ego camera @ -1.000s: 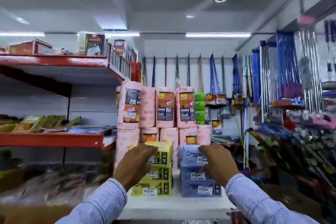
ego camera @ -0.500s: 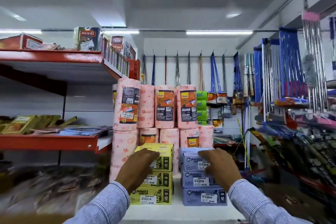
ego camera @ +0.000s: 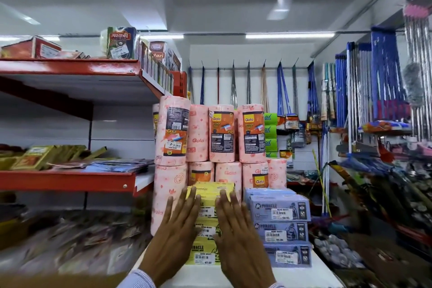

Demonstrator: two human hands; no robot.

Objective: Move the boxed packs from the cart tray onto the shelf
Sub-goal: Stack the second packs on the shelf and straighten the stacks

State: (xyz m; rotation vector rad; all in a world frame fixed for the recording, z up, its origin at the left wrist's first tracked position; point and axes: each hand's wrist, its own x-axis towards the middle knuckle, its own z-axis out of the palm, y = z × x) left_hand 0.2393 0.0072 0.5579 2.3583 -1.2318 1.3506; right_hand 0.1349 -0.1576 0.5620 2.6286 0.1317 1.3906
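We press both flat palms, fingers spread and gripping nothing, left hand (ego camera: pixel 174 238) and right hand (ego camera: pixel 240 241), against the yellow boxed packs (ego camera: pixel 210 199), having shifted off the blue boxed packs (ego camera: pixel 280 213) at three o'clock. Both stacks stand on the white shelf (ego camera: pixel 292 273); placement looks nearly done.

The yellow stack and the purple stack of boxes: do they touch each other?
Apart. The head view shows a clear gap between the yellow stack and the purple stack, running from top to bottom.
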